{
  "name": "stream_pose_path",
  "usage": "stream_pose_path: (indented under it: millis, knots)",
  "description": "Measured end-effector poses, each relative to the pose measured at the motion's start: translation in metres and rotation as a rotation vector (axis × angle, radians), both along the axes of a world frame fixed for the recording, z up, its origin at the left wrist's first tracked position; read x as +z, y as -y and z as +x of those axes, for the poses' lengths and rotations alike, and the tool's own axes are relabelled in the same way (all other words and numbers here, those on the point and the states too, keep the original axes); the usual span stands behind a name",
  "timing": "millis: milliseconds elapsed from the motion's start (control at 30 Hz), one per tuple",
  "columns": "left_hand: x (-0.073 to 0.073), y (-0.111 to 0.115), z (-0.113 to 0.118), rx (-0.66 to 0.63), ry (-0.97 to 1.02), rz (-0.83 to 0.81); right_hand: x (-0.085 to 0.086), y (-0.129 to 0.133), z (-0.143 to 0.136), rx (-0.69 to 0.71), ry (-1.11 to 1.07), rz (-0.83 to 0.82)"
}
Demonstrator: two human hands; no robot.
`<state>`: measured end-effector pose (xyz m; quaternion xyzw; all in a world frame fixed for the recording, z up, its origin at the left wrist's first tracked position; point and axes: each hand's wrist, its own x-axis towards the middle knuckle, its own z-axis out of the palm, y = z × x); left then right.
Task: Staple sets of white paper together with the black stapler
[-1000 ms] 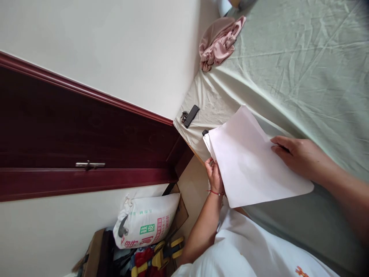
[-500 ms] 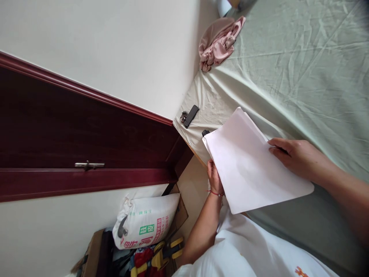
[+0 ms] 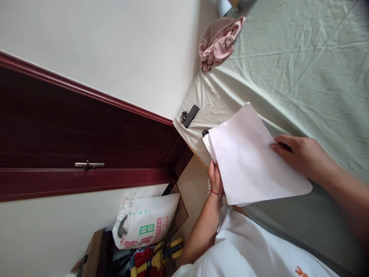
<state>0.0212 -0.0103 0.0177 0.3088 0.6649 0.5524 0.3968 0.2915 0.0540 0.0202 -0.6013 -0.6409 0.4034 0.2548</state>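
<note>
White sheets of paper are held over the near edge of the bed, the top one covering most of those beneath. My right hand pinches the right edge of the top sheet between thumb and fingers. At the left edge, my left hand grips the sheets from the side; part of its fingers is hidden behind the paper. A small black object pokes out at the upper left corner of the stack, its kind unclear. A red string bracelet circles the left wrist.
A pale green bedsheet covers the bed. On it lie a black oblong object with keys and a crumpled pink cloth. A dark red door, a white printed sack and a yellow wheeled toy are at the left.
My right hand has shifted slightly right with the top sheet, which has slid and turned a little against the sheets below. More of the lower sheets shows on the left. The left hand has barely moved.
</note>
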Motion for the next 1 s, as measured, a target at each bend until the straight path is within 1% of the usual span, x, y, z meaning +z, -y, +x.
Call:
stream_pose_path:
  millis: [100, 167, 233, 367, 500, 667, 800, 867, 1000]
  knots:
    - [-0.004, 0.0, -0.002, -0.02, -0.037, 0.029, 0.003, -0.001, 0.001, -0.095, 0.0, -0.019]
    - [-0.005, 0.001, -0.004, -0.042, -0.051, 0.042, 0.005, -0.001, 0.002, -0.121, -0.009, -0.028]
    - [-0.005, 0.001, -0.004, -0.045, -0.034, 0.029, 0.007, -0.001, 0.003, -0.11, -0.025, -0.035]
    - [-0.001, 0.003, -0.002, -0.005, 0.031, -0.031, 0.007, -0.001, 0.004, -0.057, -0.03, -0.023]
    - [0.003, 0.004, 0.0, 0.002, 0.01, -0.014, 0.004, -0.001, 0.003, -0.01, -0.051, -0.018]
    - [-0.004, 0.002, -0.005, -0.019, -0.009, 0.021, -0.001, 0.001, 0.001, 0.024, -0.075, -0.02]
    - [-0.01, 0.002, -0.009, -0.009, -0.07, 0.034, -0.005, 0.003, 0.0, 0.044, -0.094, -0.012]
    - [-0.01, 0.002, -0.01, -0.004, -0.085, 0.021, -0.005, 0.003, 0.0, 0.043, -0.093, -0.007]
    - [-0.006, 0.001, -0.007, -0.015, -0.07, 0.011, -0.006, 0.002, 0.0, 0.034, -0.076, 0.01]
